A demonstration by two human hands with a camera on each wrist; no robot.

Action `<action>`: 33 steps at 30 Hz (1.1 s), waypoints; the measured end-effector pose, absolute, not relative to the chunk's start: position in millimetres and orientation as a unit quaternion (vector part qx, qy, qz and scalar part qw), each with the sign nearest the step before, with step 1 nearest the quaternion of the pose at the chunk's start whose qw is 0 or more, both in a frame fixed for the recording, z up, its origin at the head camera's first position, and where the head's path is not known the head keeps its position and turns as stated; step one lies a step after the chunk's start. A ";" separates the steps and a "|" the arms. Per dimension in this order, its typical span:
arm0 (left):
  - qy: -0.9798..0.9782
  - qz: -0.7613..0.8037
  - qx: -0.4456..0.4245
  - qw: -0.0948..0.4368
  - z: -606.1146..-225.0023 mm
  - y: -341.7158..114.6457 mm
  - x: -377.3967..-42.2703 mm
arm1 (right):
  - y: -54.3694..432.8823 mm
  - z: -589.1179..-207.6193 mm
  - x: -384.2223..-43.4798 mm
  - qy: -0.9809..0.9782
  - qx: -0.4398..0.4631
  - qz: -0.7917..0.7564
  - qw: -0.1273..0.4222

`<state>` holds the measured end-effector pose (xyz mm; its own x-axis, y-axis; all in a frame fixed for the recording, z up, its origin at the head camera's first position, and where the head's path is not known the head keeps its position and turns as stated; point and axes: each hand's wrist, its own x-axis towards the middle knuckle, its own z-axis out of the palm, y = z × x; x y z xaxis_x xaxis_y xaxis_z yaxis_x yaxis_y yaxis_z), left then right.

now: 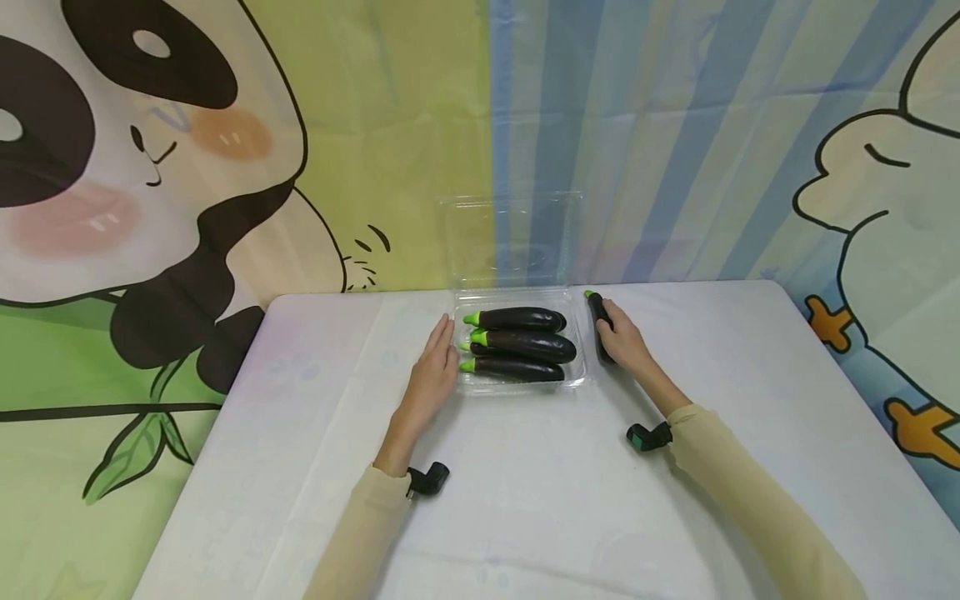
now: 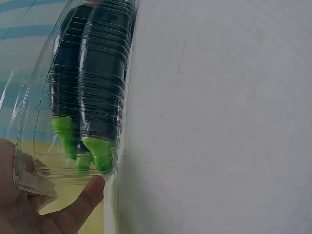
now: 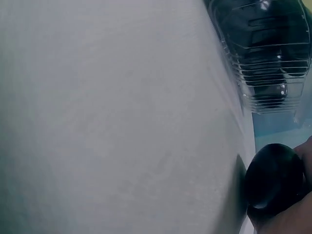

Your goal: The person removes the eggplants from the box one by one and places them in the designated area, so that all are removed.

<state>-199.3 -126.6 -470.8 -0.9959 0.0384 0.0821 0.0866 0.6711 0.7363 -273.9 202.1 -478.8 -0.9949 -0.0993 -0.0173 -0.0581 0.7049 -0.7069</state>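
Note:
Several dark purple eggplants [image 1: 525, 343] with bright green stems lie in a clear plastic clamshell box [image 1: 468, 385], some stacked on others. Its transparent lid [image 1: 510, 242] stands raised at the back. Against the box's left side rests my left hand [image 1: 435, 371], its fingers fairly straight; in the left wrist view the thumb [image 2: 87, 200] is at the corner near the stems. Just right of the box, my right hand [image 1: 624, 337] grips another eggplant [image 1: 597, 312], stem pointing away from me. The right wrist view shows this eggplant's rounded end [image 3: 274, 175] beside the fingers.
A white cloth covers the table [image 1: 525, 483]. Behind it hangs a printed curtain with a panda [image 1: 150, 167] on the left and a pale cartoon animal [image 1: 900, 250] on the right; the raised lid stands close to this curtain. A small black camera sits on each wrist.

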 end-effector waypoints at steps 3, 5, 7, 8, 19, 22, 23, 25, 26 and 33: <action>-0.914 -0.404 -0.036 0.031 -470.7 -126.7 -199.1 | 202.6 -481.3 -275.0 0.925 -0.054 -0.374 0.023; -0.913 -0.406 -0.037 0.034 -470.1 -126.7 -199.2 | 202.5 -481.3 -275.5 0.926 -0.062 -0.373 0.019; -0.912 -0.407 -0.039 0.038 -469.2 -127.0 -199.0 | 202.4 -480.2 -276.4 0.926 -0.074 -0.369 0.016; -0.912 -0.407 -0.039 0.039 -469.1 -127.1 -199.2 | 202.3 -479.7 -276.9 0.926 -0.079 -0.369 0.016; -0.913 -0.406 -0.033 0.033 -471.0 -128.0 -199.9 | 201.5 -476.4 -278.6 0.927 -0.120 -0.352 0.037; -0.912 -0.409 -0.030 0.027 -471.8 -128.2 -199.8 | 200.7 -473.5 -276.8 0.928 -0.116 -0.352 0.036; -0.911 -0.410 -0.030 0.025 -472.0 -128.3 -199.9 | 200.3 -472.1 -276.2 0.928 -0.113 -0.353 0.028; -0.911 -0.410 -0.029 0.023 -472.1 -128.2 -199.9 | 198.5 -467.4 -273.9 0.926 -0.105 -0.363 -0.003; -0.911 -0.411 -0.029 0.023 -472.1 -128.0 -199.7 | 197.3 -464.1 -272.3 0.923 -0.108 -0.369 -0.026; -0.910 -0.413 -0.031 0.027 -472.1 -125.9 -199.2 | 178.9 -430.5 -247.9 0.866 -0.249 -0.409 -0.146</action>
<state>-199.2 -125.9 -472.1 -0.9967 0.0342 0.0738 0.0781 0.6576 0.7493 -247.9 178.9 -430.5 -0.8333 -0.3112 0.4569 -0.5506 0.5416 -0.6352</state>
